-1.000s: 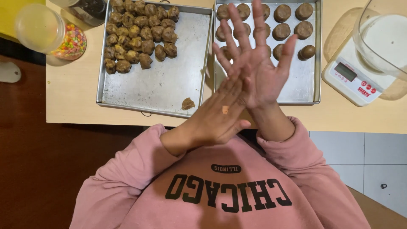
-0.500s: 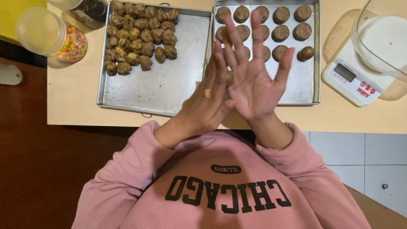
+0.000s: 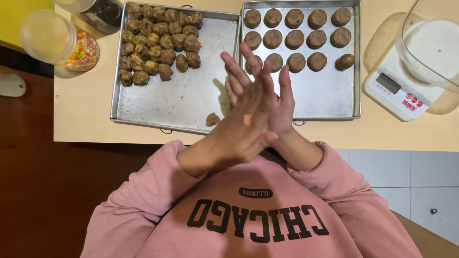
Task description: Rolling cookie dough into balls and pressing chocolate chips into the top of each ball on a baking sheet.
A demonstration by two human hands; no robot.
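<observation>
change: both hands have slid left across each other since half a second back; left hand (image 3: 241, 131) now lies on top, right hand (image 3: 267, 93) under it, fingers fanned toward the trays. Reads as a rolling stroke between the palms, likely a dough piece pressed inside, but that piece is hidden, cannot confirm.
sprinkle jar (image 3: 60, 40): far left on the table (image 3: 83, 114), clear plastic, lying on its side, multicoloured sugar beads inside.
dark jar (image 3: 98, 12): just beside it at the top edge, clear with dark contents, partly cut off.
left tray (image 3: 186, 102): dull scratched metal, rectangular, low rim. Rough dough lumps (image 3: 158, 40) crowd its upper left corner, brown, uneven, knobbly, touching one another.
stray dough piece (image 3: 212, 119): small, ragged, alone at the tray's near edge, just beside the left hand.
left hand state: flat, fingers straight, pressed on the right palm; small orange fleck on its back.
right hand state: flat, fingers spread, grips nothing visible.
right tray (image 3: 330, 98): same metal, touching the left tray. Shaped dough balls (image 3: 296, 36) sit in neat rows, smooth, round, apart from each other; the lower half is bare metal.
kitchen scale (image 3: 399, 91): white, small display, right of the trays.
glass bowl (image 3: 430, 43): clear, on the scale, whitish inside.
sweatshirt (image 3: 248, 215): pink, soft knit, bottom of view.
</observation>
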